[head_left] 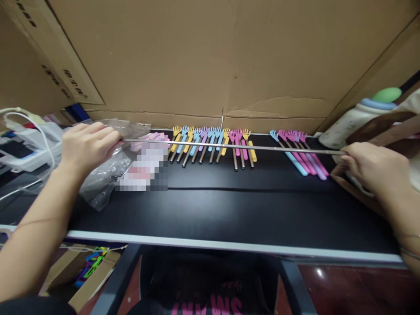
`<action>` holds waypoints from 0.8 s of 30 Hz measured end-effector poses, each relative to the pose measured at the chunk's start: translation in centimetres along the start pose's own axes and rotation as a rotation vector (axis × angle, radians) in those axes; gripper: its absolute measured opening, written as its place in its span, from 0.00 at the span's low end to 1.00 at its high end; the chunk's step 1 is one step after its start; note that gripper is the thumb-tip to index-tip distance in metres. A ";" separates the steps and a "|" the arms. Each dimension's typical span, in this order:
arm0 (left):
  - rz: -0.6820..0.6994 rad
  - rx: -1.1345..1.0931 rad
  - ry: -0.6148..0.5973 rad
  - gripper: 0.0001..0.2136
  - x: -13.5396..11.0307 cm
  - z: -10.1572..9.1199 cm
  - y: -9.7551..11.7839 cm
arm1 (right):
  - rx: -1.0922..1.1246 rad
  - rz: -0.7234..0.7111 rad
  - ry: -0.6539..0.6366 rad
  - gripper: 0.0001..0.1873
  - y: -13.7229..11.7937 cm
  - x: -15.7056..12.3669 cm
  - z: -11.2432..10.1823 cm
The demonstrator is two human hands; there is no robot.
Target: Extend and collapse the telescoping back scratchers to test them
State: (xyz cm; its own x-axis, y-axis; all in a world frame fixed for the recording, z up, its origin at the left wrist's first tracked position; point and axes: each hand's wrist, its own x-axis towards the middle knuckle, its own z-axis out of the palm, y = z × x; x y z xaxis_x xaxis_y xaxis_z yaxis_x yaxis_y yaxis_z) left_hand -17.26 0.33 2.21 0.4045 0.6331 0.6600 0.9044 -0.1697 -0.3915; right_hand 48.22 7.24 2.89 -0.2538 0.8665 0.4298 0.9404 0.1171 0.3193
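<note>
A thin metal telescopic back scratcher [210, 145] is drawn out long and stretches across the view above the table. My left hand [90, 142] is closed around one end and my right hand [374, 168] around the other; both ends are hidden in the fingers. Behind the rod lies a row of short back scratchers [197, 146] with yellow, blue, purple and pink claw heads, several showing bare metal shafts. To the right, near my right hand, is a second group of back scratchers [302, 153] with pink, purple and blue handles.
On the black table [213, 214], a clear plastic bag [101, 175] lies beside a partly blurred printed packet [144, 168]. A white device with cables [36, 148] stands left. A bottle [354, 120] is at right. Cardboard [197, 57] walls the back. An open box [95, 284] sits below.
</note>
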 end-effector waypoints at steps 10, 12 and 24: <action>0.044 0.003 -0.001 0.13 0.0 1.0 0.5 | 0.036 -0.041 -0.004 0.10 -1.0 -0.1 -0.4; 0.043 0.016 0.023 0.12 0.3 1.1 0.6 | 0.000 -0.061 0.037 0.11 -1.8 -0.3 -0.7; 0.228 -0.111 0.119 0.12 6.4 -0.8 13.1 | 0.101 -0.351 0.186 0.24 -15.5 0.6 -4.0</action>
State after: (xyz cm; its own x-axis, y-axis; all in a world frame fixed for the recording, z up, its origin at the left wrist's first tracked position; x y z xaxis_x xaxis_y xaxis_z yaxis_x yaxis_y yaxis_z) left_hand -2.74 1.60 1.81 0.6064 0.4769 0.6363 0.7949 -0.3836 -0.4700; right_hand 32.60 3.97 1.57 -0.5910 0.6641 0.4578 0.8046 0.4448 0.3934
